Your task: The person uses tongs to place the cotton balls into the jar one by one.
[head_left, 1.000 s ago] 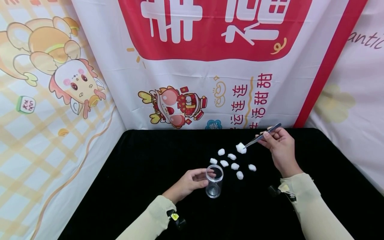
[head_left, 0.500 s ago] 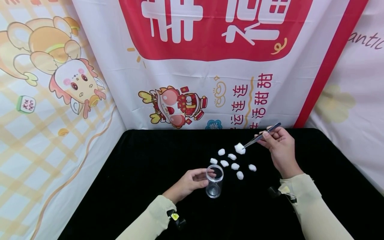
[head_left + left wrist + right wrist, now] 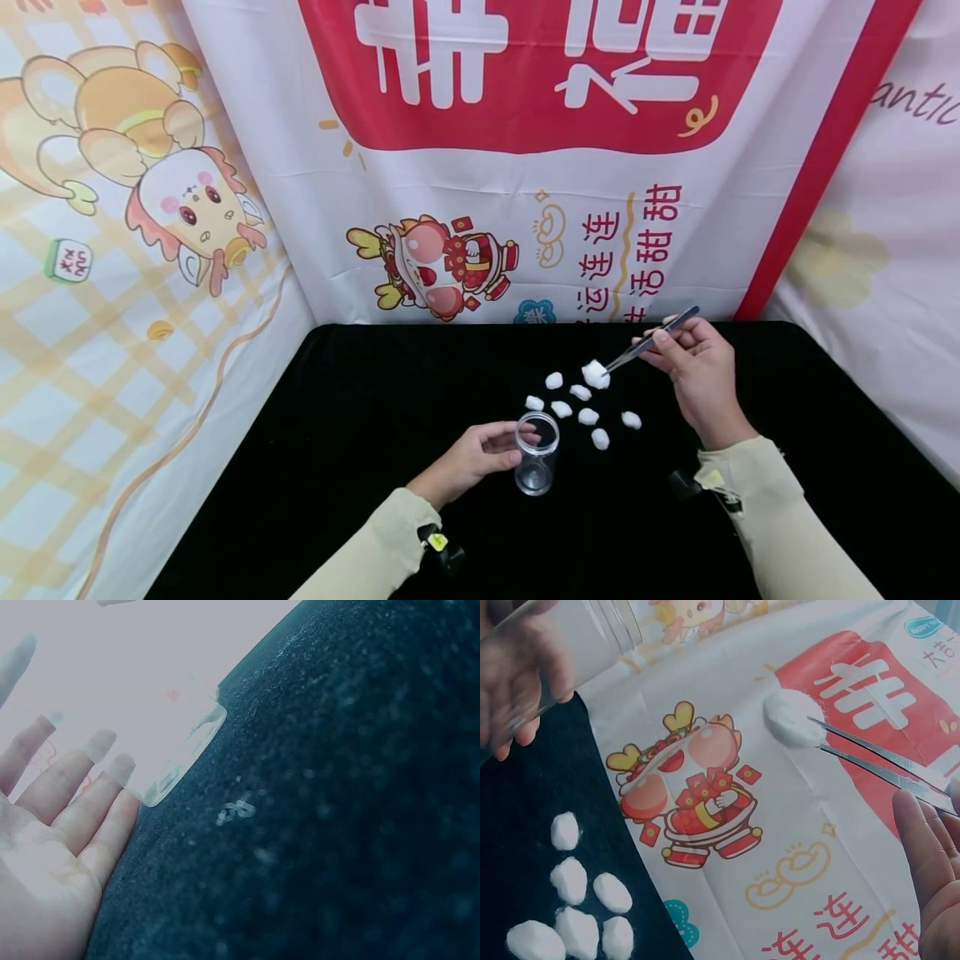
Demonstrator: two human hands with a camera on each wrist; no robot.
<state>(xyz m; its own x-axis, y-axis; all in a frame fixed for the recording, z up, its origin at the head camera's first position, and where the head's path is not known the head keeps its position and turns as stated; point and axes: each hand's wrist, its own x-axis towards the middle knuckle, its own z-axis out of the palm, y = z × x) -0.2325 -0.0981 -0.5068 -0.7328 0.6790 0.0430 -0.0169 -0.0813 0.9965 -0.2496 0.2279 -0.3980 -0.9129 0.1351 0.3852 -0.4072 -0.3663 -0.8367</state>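
Note:
My left hand holds a clear, open-topped plastic jar that stands upright on the black cloth, thumb on the near side and fingers behind it. No cotton shows inside. In the left wrist view, the fingers reach along the jar's side. With my right hand I pinch metal tweezers, tips pointing left and down. Between the tips sits a white cotton ball, raised in the right wrist view. Several more cotton balls lie scattered just beyond and right of the jar.
The black cloth-covered table ends at a printed white and red curtain behind it. Patterned curtains also close in the left and right sides. Each wrist wears a small black camera.
The right hand has shifted slightly left, carrying the tweezers and cotton ball a little toward the jar. The left hand and jar have stayed in place.

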